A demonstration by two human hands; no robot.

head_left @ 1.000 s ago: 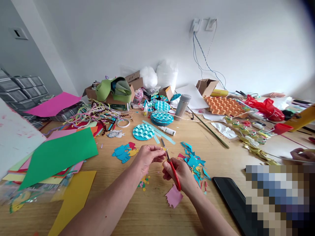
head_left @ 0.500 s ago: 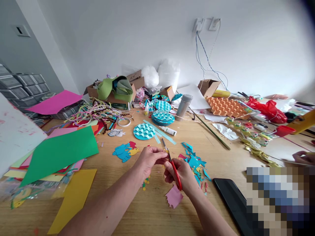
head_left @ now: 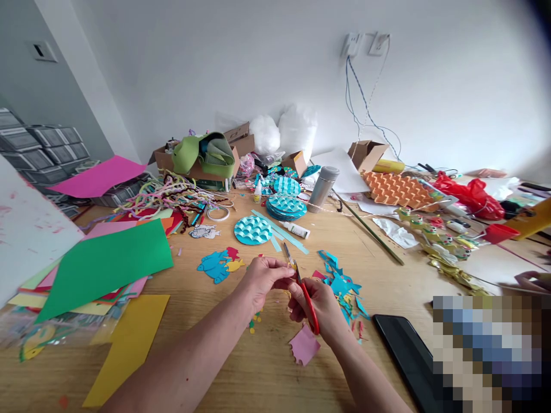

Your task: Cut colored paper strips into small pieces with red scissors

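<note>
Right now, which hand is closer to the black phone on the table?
Right. The right hand, holding red scissors, is left of the black phone and slightly beyond it; the left hand is farther left.

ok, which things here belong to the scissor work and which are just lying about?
In the work:
- red-handled scissors in the right hand
- small yellow piece in the left hand
- probably blue paper scraps, blue paper fish

Apparently just lying about:
- black phone
- grey flask
- red plastic bag
</note>
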